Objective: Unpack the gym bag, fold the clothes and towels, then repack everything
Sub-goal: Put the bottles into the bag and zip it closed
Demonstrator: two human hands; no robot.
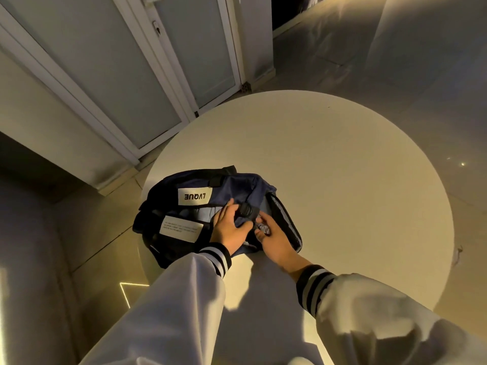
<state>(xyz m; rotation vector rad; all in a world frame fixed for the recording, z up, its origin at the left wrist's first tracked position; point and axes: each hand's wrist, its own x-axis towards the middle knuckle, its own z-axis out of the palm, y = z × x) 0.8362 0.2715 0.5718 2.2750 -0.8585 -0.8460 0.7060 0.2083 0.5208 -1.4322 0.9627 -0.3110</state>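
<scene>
A navy and black gym bag [200, 198] with white label patches lies on the left part of a round white table [329, 167]. My left hand [229, 227] grips the bag's navy fabric beside a black round buckle [246, 210]. My right hand [274, 238] pinches a small metal zipper pull at the bag's right end, where the grey lining [286, 219] shows through an open seam. The bag's contents are hidden.
The table's near left edge is just under the bag. White-framed glass doors [131, 75] stand behind the table at the left. Pale tiled floor [395, 48] surrounds the table. White sleeves with black-and-white striped cuffs cover both forearms.
</scene>
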